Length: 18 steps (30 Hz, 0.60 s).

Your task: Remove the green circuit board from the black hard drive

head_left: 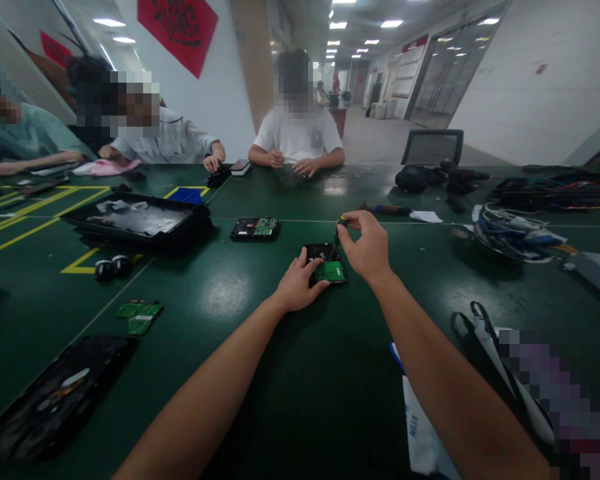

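Observation:
A black hard drive (320,256) with a green circuit board (330,271) lies on the dark green table (260,373) in front of me. My left hand (296,285) rests on its near left side, fingers curled over the edge. Just above the drive, my right hand (366,248) pinches the top of a small screwdriver (337,235) that stands upright with its tip down on the drive.
A second hard drive (255,228) lies farther back. A black tray (137,220) sits at left, loose green boards (140,316) and another tray (55,393) near left. A cable pile (515,233) lies at right. Three people sit across the table.

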Each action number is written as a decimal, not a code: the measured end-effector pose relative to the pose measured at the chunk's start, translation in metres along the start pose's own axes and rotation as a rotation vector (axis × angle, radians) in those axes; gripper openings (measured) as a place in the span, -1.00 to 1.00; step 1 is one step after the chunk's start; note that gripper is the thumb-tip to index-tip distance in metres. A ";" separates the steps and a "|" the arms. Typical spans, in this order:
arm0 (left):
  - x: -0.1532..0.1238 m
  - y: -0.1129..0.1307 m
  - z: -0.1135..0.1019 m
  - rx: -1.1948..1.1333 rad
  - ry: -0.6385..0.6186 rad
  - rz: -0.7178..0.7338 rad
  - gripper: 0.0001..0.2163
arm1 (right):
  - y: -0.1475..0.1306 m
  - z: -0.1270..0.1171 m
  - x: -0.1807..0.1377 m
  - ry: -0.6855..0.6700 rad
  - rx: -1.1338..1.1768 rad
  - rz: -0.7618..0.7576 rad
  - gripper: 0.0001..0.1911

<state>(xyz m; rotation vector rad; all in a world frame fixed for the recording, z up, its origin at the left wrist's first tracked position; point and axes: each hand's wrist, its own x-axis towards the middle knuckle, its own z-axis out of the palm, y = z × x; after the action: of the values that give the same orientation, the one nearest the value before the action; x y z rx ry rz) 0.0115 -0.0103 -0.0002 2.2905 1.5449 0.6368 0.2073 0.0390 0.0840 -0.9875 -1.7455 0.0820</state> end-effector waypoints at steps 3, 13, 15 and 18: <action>0.000 0.000 0.000 0.000 -0.001 0.002 -0.36 | 0.000 0.000 0.000 0.006 0.013 0.011 -0.83; 0.000 0.001 0.000 -0.016 0.012 0.003 -0.37 | 0.002 0.001 -0.001 0.012 0.014 0.035 -0.81; 0.000 0.001 0.000 -0.016 0.013 0.000 -0.37 | 0.001 0.001 -0.001 0.003 0.025 0.039 -0.81; 0.000 0.001 0.000 -0.014 0.011 0.002 -0.38 | 0.000 0.000 0.000 -0.017 0.018 0.008 -0.81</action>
<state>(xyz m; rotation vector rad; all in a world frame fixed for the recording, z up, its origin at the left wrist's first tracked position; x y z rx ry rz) 0.0120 -0.0110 0.0005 2.2829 1.5381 0.6597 0.2069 0.0389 0.0840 -0.9839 -1.7537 0.1118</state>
